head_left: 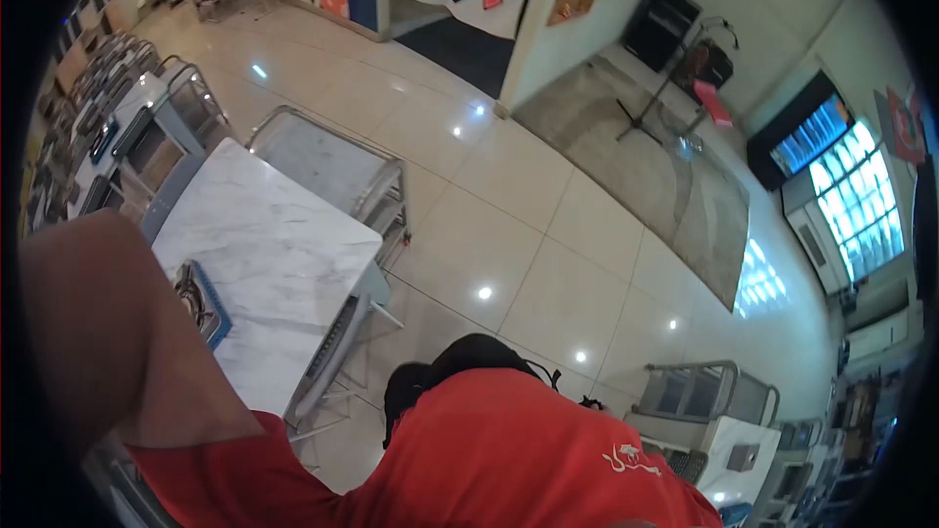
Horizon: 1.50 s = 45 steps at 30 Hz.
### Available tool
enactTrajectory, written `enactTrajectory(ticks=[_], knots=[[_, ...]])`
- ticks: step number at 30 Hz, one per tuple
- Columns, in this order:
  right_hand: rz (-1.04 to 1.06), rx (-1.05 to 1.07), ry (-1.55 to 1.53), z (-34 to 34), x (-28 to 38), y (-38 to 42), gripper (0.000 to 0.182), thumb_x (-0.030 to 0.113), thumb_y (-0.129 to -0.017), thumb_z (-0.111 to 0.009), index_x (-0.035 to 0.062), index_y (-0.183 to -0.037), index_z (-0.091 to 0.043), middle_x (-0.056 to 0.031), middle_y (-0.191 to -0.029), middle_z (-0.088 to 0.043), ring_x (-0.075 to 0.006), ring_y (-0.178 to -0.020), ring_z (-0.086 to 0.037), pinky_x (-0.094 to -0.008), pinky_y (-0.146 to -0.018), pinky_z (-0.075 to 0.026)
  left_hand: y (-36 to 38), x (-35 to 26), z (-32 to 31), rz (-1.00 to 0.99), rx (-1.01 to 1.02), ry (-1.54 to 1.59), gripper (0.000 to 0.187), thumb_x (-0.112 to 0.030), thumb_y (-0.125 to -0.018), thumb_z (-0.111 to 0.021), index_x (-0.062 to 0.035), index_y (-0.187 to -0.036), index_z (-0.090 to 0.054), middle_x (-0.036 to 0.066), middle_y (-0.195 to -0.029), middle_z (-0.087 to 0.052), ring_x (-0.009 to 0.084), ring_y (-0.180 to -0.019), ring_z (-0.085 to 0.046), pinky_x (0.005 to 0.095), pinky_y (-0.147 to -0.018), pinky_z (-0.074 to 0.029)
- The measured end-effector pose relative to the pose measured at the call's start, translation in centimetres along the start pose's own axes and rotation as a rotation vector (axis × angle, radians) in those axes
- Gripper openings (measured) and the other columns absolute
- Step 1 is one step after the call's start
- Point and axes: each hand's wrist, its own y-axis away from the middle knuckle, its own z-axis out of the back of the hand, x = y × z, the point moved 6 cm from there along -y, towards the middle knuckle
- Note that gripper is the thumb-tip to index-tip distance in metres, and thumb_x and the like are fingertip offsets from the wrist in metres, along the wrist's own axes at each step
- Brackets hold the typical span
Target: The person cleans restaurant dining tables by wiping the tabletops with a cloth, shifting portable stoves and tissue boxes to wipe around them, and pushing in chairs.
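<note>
Neither of my hands shows. My bent left arm (88,323) rises at the left edge, and its hand is outside the picture. My red shirt (489,460) fills the bottom, with a small white print on it. Closest to the arm is a white marble-patterned table (284,225). On it lies a blue-edged tray or case (210,298), partly covered by my arm; its dark and shiny contents are too small to make out.
A metal-framed chair (328,161) stands at the table's far side. Rows of tables and chairs (117,88) run along the left. A microphone stand (641,122) and a black speaker (662,27) are on a grey carpet. Another chair (694,389) and table are at lower right.
</note>
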Motion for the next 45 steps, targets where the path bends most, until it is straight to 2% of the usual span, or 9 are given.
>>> enactTrajectory(ticks=[11,15,20,25,28,33,35,38,45], knots=[[-0.274,-0.002,-0.098,0.6,0.2,-4.3,0.044,0.035,-0.079,-0.051,-0.0036,-0.095,-0.064,-0.0267,-0.091,-0.063,-0.0382,-0.092,-0.061,-0.0457,-0.081,-0.047,-3.4,16.0,2.8,0.017,0.076,0.071,0.048,-0.038,-0.086,-0.047,-0.0078,-0.124,-0.048,0.013,-0.123,-0.051,0.0253,-0.120,-0.043,0.0473,-0.106,-0.021],[-0.238,-0.010,-0.131,-0.2,7.5,-9.0,0.043,0.034,-0.079,-0.051,-0.0039,-0.095,-0.064,-0.0265,-0.091,-0.063,-0.0381,-0.093,-0.061,-0.0451,-0.082,-0.047,-3.3,22.9,6.6,-0.018,0.094,0.129,0.047,-0.037,-0.086,-0.048,-0.0085,-0.123,-0.049,0.013,-0.122,-0.051,0.0250,-0.120,-0.043,0.0478,-0.107,-0.021],[-0.214,0.018,-0.153,4.8,22.1,-14.6,0.044,0.035,-0.079,-0.051,-0.0030,-0.096,-0.063,-0.0277,-0.098,-0.061,-0.0405,-0.098,-0.058,-0.0442,-0.086,-0.046,-4.4,32.1,13.2,-0.089,0.126,0.242,0.046,-0.037,-0.086,-0.048,-0.0094,-0.123,-0.049,0.013,-0.122,-0.052,0.0246,-0.120,-0.042,0.0484,-0.107,-0.020],[-0.145,-0.067,-0.204,7.2,30.5,-20.0,0.044,0.033,-0.080,-0.049,-0.0044,-0.100,-0.061,-0.0279,-0.102,-0.060,-0.0417,-0.100,-0.056,-0.0444,-0.088,-0.045,-6.5,40.1,19.5,-0.100,0.133,0.340,0.045,-0.036,-0.086,-0.049,-0.0103,-0.123,-0.050,0.013,-0.121,-0.052,0.0241,-0.120,-0.042,0.0489,-0.107,-0.019],[-0.140,-0.263,-0.250,8.8,35.0,-24.9,0.044,0.036,-0.081,-0.048,-0.0028,-0.094,-0.063,-0.0269,-0.096,-0.061,-0.0406,-0.096,-0.058,-0.0465,-0.085,-0.045,-6.7,44.0,22.4,-0.131,0.128,0.353,0.045,-0.036,-0.085,-0.050,-0.0108,-0.123,-0.050,0.013,-0.121,-0.053,0.0239,-0.120,-0.042,0.0493,-0.107,-0.018],[-0.107,-0.100,-0.082,4.2,38.4,-29.6,0.047,0.042,-0.081,-0.048,0.0023,-0.098,-0.065,-0.0250,-0.096,-0.062,-0.0399,-0.094,-0.060,-0.0461,-0.084,-0.047,-6.3,48.8,27.9,-0.174,0.098,0.293,0.044,-0.036,-0.085,-0.051,-0.0117,-0.122,-0.051,0.013,-0.120,-0.053,0.0235,-0.120,-0.042,0.0498,-0.108,-0.017],[-0.195,0.195,0.068,4.3,41.1,-30.7,0.045,0.038,-0.083,-0.051,-0.0006,-0.102,-0.063,-0.0223,-0.106,-0.061,-0.0367,-0.102,-0.058,-0.0413,-0.089,-0.045,-5.7,50.7,30.4,-0.175,0.064,0.251,0.044,-0.036,-0.085,-0.051,-0.0121,-0.122,-0.051,0.013,-0.120,-0.053,0.0233,-0.121,-0.042,0.0501,-0.108,-0.017],[-0.245,0.321,0.038,0.1,39.6,-37.7,0.042,0.036,-0.082,-0.053,-0.0004,-0.100,-0.064,-0.0230,-0.104,-0.062,-0.0370,-0.100,-0.058,-0.0414,-0.087,-0.046,-5.3,53.4,34.0,-0.172,0.000,0.151,0.044,-0.035,-0.085,-0.052,-0.0126,-0.122,-0.051,0.013,-0.120,-0.054,0.0230,-0.121,-0.042,0.0504,-0.108,-0.016],[0.032,0.264,0.273,5.6,62.9,-57.0,0.039,0.030,-0.080,-0.053,-0.0008,-0.100,-0.063,-0.0244,-0.102,-0.061,-0.0388,-0.100,-0.057,-0.0425,-0.087,-0.045,-3.9,55.7,41.1,-0.301,-0.158,-0.195,0.043,-0.035,-0.084,-0.053,-0.0138,-0.122,-0.052,0.013,-0.119,-0.054,0.0225,-0.121,-0.042,0.0512,-0.108,-0.015]])
